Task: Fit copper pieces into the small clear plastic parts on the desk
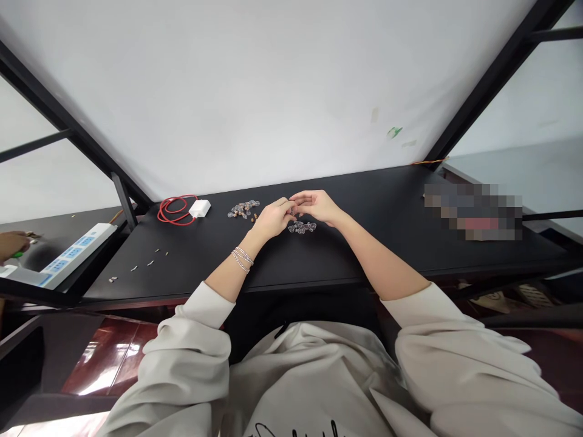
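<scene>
Both of my hands meet over the middle of the black table (319, 261). My left hand (274, 218), with bracelets (242, 259) at its wrist, has its fingers pressed together on something too small to make out. Fingertips of my right hand (317, 206) close on the same spot from the right. Just below the fingers lies a small pile of clear plastic pieces (302, 227). Left of my left hand is another pile of clear pieces with orange-brown parts (243, 209), and a few small orange-brown bits (255, 217) lie beside it.
A white charger (199, 209) with a coiled red cable (167, 209) sits at the back left. Several tiny pieces (150, 263) are scattered at the front left. A white power strip (75, 255) and another person's hand (13, 244) are at the far left. A blurred-out object (473, 212) lies right.
</scene>
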Available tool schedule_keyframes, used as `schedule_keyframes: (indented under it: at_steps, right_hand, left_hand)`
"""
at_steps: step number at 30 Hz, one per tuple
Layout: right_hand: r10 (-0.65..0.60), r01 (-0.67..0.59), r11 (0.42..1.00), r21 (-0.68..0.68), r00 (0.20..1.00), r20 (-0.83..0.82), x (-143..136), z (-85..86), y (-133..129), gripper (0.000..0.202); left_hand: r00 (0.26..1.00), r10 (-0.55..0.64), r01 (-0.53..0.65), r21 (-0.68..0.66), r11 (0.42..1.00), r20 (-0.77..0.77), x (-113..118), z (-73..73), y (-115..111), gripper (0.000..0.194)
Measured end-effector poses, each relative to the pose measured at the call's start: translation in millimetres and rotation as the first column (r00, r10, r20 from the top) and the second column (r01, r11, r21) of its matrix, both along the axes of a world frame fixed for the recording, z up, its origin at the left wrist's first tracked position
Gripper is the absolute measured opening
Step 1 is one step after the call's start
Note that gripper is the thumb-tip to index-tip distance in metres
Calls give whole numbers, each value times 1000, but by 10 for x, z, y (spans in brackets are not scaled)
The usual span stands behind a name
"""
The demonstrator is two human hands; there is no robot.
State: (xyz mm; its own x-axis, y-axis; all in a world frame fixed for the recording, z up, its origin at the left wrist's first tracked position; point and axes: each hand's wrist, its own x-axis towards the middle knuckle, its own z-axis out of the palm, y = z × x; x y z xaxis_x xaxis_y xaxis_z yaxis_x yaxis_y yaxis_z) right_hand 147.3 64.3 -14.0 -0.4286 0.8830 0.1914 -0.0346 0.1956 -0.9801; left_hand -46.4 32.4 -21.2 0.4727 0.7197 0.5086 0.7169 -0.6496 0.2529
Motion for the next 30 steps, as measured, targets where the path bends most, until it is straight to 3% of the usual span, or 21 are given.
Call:
schedule_keyframes:
  at_steps: [4,14,21,25,30]
  right_hand:
    - [-30,30,999,-20,1000,-2,-8,14,-7,30]
    - [-60,58,993,-98,998,-18,-17,54,-32,16]
    - [-99,104,994,-47,991,94,-20,52,-38,35]
    - [-104,109,993,-46,989,108,-26,75,-58,46]
    - [-99,105,994,-37,987,130,-26,91,-66,52]
  left_hand:
    - [1000,-17,17,14,1000,16,4,-11,4,16]
    - [993,-24,20,27,999,119,16,-9,-18,38]
    - [968,11,5,-64,998,249,17,20,-44,32]
    - [908,55,3,-136,991,416,37,-2,-24,24]
    - [761,133,124,-343,931,635,75,-80,23,13]
